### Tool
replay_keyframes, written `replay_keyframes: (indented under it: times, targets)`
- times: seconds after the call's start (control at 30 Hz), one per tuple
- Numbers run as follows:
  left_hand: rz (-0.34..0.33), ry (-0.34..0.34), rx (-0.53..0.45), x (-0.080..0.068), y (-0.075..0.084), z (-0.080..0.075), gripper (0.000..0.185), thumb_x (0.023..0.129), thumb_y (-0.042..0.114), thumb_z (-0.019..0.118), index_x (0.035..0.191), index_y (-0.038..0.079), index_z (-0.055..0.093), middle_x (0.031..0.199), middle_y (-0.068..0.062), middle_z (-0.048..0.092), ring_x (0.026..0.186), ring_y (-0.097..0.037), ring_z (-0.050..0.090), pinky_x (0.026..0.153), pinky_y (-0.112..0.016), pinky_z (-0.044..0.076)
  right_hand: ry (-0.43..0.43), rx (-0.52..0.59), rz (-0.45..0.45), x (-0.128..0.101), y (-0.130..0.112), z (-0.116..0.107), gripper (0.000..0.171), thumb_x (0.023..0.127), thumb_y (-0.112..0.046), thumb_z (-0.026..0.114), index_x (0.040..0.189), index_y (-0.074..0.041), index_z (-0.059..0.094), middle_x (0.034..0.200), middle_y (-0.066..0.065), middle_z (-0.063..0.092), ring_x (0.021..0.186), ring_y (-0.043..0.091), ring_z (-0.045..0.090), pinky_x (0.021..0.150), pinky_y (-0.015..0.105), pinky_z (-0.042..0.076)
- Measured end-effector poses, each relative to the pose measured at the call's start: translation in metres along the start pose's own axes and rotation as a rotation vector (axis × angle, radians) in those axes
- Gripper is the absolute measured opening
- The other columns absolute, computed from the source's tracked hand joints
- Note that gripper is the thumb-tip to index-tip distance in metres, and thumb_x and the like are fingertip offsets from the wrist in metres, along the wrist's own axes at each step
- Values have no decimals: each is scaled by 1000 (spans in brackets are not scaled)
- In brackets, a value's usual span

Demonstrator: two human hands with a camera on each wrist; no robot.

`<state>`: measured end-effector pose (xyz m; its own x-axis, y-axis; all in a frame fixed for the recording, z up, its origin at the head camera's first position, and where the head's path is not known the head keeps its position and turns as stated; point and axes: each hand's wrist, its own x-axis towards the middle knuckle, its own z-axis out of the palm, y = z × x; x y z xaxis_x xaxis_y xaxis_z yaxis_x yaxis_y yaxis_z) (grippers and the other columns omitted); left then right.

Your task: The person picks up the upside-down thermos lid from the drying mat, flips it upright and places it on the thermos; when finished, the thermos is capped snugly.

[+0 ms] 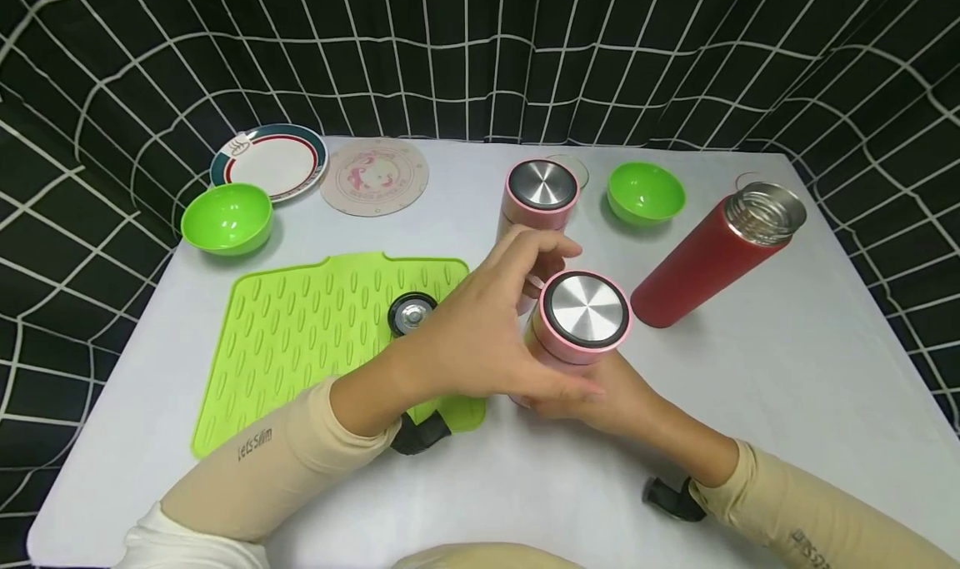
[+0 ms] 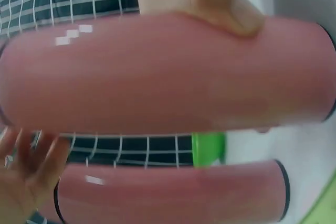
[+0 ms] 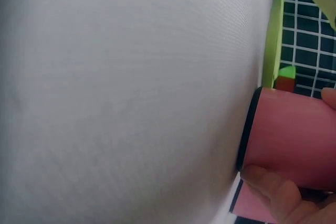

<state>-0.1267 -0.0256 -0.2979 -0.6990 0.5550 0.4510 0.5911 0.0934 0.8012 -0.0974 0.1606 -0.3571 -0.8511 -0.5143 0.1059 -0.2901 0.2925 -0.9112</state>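
Note:
A pink thermos [image 1: 577, 356] with a steel-topped lid [image 1: 587, 309] stands between both hands. My left hand [image 1: 487, 319] reaches round its upper part from the left, the thumb lying across the front and the fingers bent behind. Lower on the same thermos, my right hand [image 1: 607, 390] grips from the right, with a finger [image 3: 278, 195] beside the dark base ring. A second pink thermos [image 1: 542, 198] stands just behind, with its lid on; its body [image 2: 178, 192] shows below the held one in the left wrist view. The fingertips behind the held thermos are partly hidden.
A red flask [image 1: 697, 261] without a lid stands to the right. On the left lies a green mat [image 1: 300, 336] with a round black-rimmed lid [image 1: 412, 313]. Green bowls [image 1: 228, 219] [image 1: 645, 194], a rimmed plate [image 1: 273, 165] and a round pink-printed pad [image 1: 375, 177] sit farther back.

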Motion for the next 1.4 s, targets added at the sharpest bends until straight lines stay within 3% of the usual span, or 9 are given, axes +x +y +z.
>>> replay_keyframes:
  times: [0.13,0.37,0.6,0.7,0.93,1.03,1.17,1.23,1.4]
  targets:
    - [-17,69,-14,2,0,4,74,61,30,94,120,10,55,113,6,57,96,-7,57,84,-24,50,15,24,35,0,1,1,42,67,5,84,96,-14,60,88,-2,62,78,18,58,68,31,51]
    - [-74,-122,-305,4,-16,-10,74,69,5,88,135,6,57,123,5,63,106,-12,60,90,-32,51,12,-29,18,1,6,0,53,61,8,84,97,-20,58,92,-4,60,82,15,57,73,29,50]
    - [-83,16,-51,1,-2,1,81,56,29,97,120,14,51,113,9,54,100,-8,54,86,-26,48,-38,5,-23,-1,26,1,42,67,4,83,93,-20,62,86,-4,63,76,17,59,68,31,52]
    - [-72,50,-60,2,-3,5,75,56,29,97,116,13,56,108,10,59,94,-8,56,81,-27,50,-13,-23,22,-3,34,0,45,66,-5,87,99,-21,62,92,-6,64,81,16,59,70,30,52]
    - [-87,-220,-394,9,-23,-11,75,69,0,86,136,4,54,128,-2,61,110,-19,59,93,-39,50,24,-71,16,-3,37,-1,53,63,-9,91,102,-24,59,95,-7,61,85,14,58,75,30,50]
    - [-84,-210,-330,8,-19,-10,79,69,8,88,137,6,48,131,-2,55,114,-17,56,96,-36,48,5,-53,-1,-3,38,0,50,64,-6,90,99,-23,60,93,-6,62,83,14,59,74,30,50]
    - [-89,-16,-59,1,-1,0,76,64,30,93,124,13,50,116,7,55,101,-8,57,88,-26,49,-4,-8,42,-4,38,1,46,65,-5,89,98,-21,61,92,-4,62,82,17,59,72,31,51]
    - [-96,34,-22,-1,4,2,72,63,32,93,120,13,55,110,10,59,96,-6,59,85,-25,50,5,-13,57,-4,37,1,47,65,-6,90,99,-22,60,93,-4,62,83,18,58,72,31,51]
    - [-133,-134,-205,4,-9,-12,71,69,18,90,133,13,60,117,11,66,103,-10,62,90,-33,50,9,-73,31,-3,38,-2,52,63,-8,91,101,-23,60,95,-6,62,86,14,58,77,30,50]
